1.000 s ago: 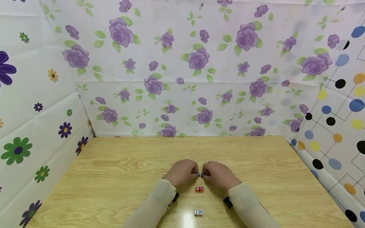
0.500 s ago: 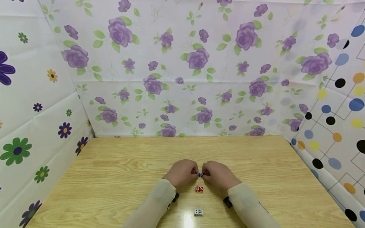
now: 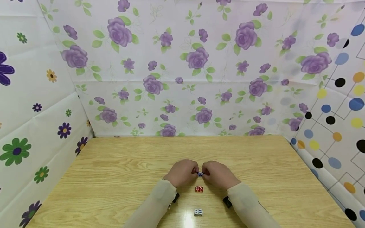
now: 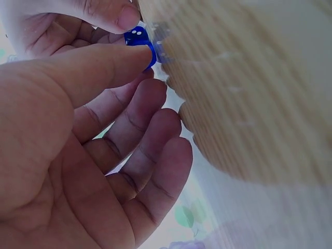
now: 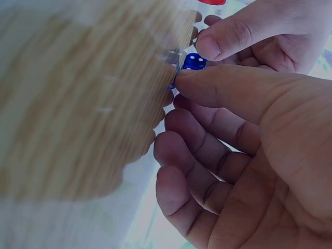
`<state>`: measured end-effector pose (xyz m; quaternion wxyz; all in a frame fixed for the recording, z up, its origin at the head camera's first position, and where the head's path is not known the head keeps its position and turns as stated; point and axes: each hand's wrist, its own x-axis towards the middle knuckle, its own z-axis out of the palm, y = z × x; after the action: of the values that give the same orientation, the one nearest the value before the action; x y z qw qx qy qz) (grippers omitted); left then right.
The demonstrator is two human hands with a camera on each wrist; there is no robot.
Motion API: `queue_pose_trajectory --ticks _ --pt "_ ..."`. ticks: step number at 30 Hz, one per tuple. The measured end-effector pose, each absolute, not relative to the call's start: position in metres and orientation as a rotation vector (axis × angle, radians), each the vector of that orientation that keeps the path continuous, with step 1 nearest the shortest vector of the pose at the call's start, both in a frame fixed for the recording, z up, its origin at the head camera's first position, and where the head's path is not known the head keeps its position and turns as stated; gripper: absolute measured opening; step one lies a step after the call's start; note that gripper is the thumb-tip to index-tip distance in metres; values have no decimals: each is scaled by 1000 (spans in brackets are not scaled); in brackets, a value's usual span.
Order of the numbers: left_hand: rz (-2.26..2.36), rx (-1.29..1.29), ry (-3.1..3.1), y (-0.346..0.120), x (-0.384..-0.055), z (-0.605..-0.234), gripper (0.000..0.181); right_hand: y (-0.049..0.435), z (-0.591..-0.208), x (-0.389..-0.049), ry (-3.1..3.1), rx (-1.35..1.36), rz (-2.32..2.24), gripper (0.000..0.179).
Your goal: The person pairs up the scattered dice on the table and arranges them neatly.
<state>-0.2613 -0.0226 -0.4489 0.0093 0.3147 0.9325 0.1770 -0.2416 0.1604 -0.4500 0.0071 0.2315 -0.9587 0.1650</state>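
In the head view my left hand (image 3: 182,172) pinches a blue die (image 3: 198,174) between thumb and fingertips at the table surface. Facing it, my right hand (image 3: 219,174) pinches a second blue die (image 3: 201,174). The two dice stand side by side and appear to touch. Seen from the left wrist, my left thumb covers most of one blue die (image 4: 151,56), with the other blue die (image 4: 136,33) beyond it. The right wrist view shows a blue die (image 5: 194,61) with white pips between both thumbs; the rest is hidden by fingers.
Nearer to me on the wooden table (image 3: 128,177) lies a pair of red dice (image 3: 199,189), side by side. Closer still is a pair of white dice (image 3: 198,212). A floral cloth (image 3: 171,63) hangs behind the table, with patterned cloths at both sides.
The small gap between the two blue dice has closed as both hands brought them together. The red and white dice have stayed in place.
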Motion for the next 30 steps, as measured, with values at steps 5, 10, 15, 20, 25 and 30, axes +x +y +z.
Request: queue_pose_trajectory --ticks 5,10,15,20,25,30 --pt "549 995 2919 -23 -259 -449 5 159 -450 -241 -3005 715 519 8" --pt "554 986 2924 -22 -258 -449 5 159 -450 -240 -3000 721 528 9" --pt "567 968 2904 -22 -256 -450 4 159 -451 -238 -3012 696 562 8" --pt "568 968 2905 -21 -252 -451 5 161 -452 -235 -3028 681 575 8" --pt "563 976 2916 -18 -253 -449 6 162 -450 -236 -3031 666 572 8" --pt "563 951 2908 -16 -254 -448 6 162 -450 -239 -3034 684 590 8"
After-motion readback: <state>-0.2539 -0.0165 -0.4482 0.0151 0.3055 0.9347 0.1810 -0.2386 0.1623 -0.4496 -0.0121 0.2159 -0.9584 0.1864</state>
